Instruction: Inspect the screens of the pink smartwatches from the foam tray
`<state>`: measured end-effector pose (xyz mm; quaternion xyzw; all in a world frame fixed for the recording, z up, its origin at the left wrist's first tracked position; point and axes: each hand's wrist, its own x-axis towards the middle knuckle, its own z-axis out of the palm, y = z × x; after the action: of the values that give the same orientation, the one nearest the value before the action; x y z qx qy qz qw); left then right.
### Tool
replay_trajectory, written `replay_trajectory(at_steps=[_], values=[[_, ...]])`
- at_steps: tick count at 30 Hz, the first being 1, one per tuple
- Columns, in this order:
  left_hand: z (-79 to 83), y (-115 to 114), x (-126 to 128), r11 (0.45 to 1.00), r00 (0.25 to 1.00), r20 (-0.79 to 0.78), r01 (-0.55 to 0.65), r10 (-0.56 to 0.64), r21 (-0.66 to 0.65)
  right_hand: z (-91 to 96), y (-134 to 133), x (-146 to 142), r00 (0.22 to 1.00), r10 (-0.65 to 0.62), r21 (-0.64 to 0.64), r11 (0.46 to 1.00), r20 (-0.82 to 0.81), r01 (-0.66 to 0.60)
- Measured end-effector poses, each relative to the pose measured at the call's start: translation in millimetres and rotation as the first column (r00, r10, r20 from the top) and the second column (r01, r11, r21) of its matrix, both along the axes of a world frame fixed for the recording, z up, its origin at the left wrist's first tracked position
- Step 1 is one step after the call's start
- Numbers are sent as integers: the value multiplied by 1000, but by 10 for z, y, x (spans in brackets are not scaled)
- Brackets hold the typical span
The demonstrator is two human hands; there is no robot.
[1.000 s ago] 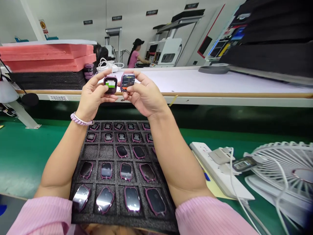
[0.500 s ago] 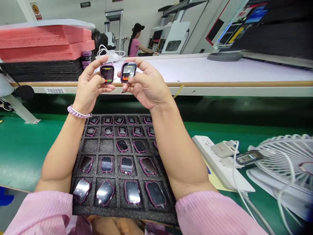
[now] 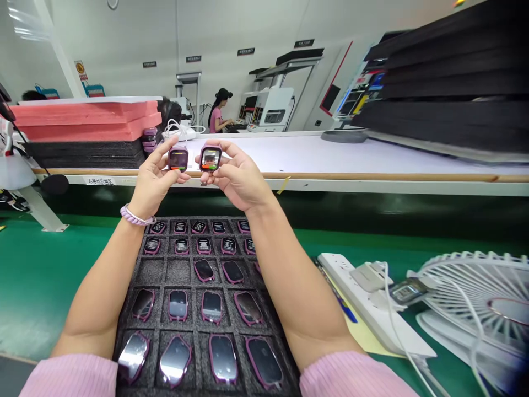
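Nearest to me, the black foam tray point(image 3: 165, 271) lies on the green mat point(image 3: 37, 275), its near edge under my forearms. Its pockets hold rows of purple-rimmed watch bodies point(image 3: 211, 306), dark faces up, with two pockets in the middle row bare. To the right of the tray sit a white power strip point(image 3: 372, 309) and a fan point(image 3: 479, 292).

Above the tray's far edge both my hands are raised. The left hand point(image 3: 152, 179) is pinched on the left watch body point(image 3: 178, 159), thumb under its lower edge and forefinger over the top. The right hand point(image 3: 239, 179) is clamped the same way on the right watch body point(image 3: 210, 158), fingertips on the rim. Both screens are lit and face me. The two pieces sit side by side, close but apart, each at its hand's fingertips and clear of the palm.

I judge these pieces light and rigid. The glossy face looks slippery and easy to smudge or scratch. The purple side frame is the place to grip, on opposite edges, as both hands do now. With so little finger contact, a loose pinch could let one slip out.

Beyond the hands runs the long white bench point(image 3: 372, 151), with pink foam sheets point(image 3: 86, 118) stacked at its left end.
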<state>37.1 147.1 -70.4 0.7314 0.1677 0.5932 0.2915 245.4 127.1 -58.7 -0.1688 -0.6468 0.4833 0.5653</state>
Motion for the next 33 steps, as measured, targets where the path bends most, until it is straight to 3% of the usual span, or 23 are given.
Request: replay_trajectory(at_steps=[16,33], values=[[54,-136,77,994,998,52,-40,46,-105,13,-35,-30,999,45,-23,999,-28,-46],[81,-171,118,994,995,39,-85,88,-72,-11,-26,-32,997,73,6,997,-32,-73]])
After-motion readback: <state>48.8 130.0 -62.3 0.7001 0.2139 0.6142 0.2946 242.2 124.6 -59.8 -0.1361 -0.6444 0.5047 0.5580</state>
